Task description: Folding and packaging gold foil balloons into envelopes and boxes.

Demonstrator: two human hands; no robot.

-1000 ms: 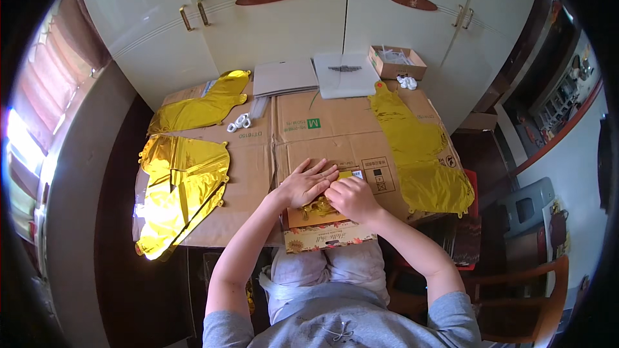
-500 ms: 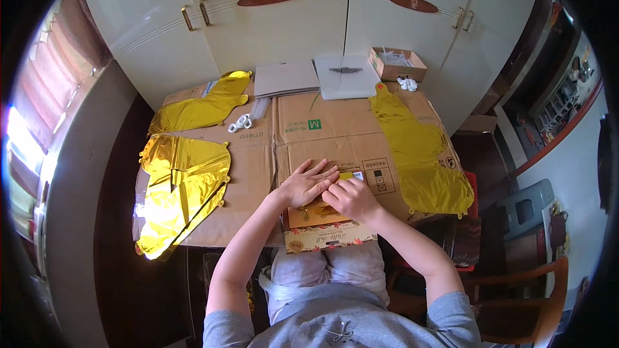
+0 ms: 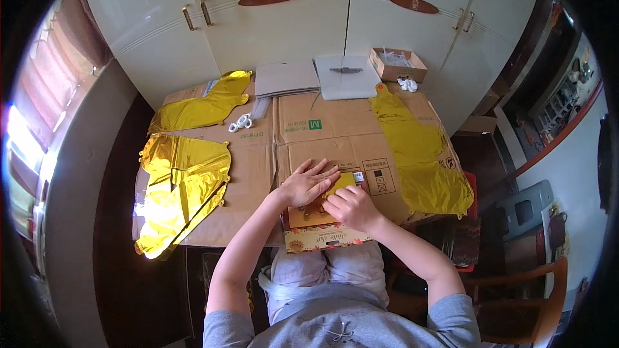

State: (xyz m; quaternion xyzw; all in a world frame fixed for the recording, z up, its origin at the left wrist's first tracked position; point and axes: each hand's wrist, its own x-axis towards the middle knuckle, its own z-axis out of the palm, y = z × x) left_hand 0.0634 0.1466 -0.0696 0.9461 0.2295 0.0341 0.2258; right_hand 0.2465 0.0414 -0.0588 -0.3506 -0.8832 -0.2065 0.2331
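In front of me on the cardboard lies a flat printed packet (image 3: 327,236) with a leaf-patterned border, its near end reaching over the table edge. Golden-yellow folded material (image 3: 342,182) rests on it and shows between my hands. My left hand (image 3: 308,183) lies flat over the packet's left part, fingers spread. Beside it my right hand (image 3: 351,208) is closed, with curled fingertips against the golden material. What those fingers may pinch is hidden beneath them.
Flat gold foil balloons (image 3: 187,183) lie at the left, another (image 3: 422,161) at the right. White ribbon rolls (image 3: 240,122) sit near the far left balloon. Grey boards (image 3: 287,79), a translucent white sheet (image 3: 348,84) and an open box (image 3: 398,64) stand along the back.
My right hand has shifted slightly toward me and to the right, uncovering more of the golden material. The left hand stays in place.
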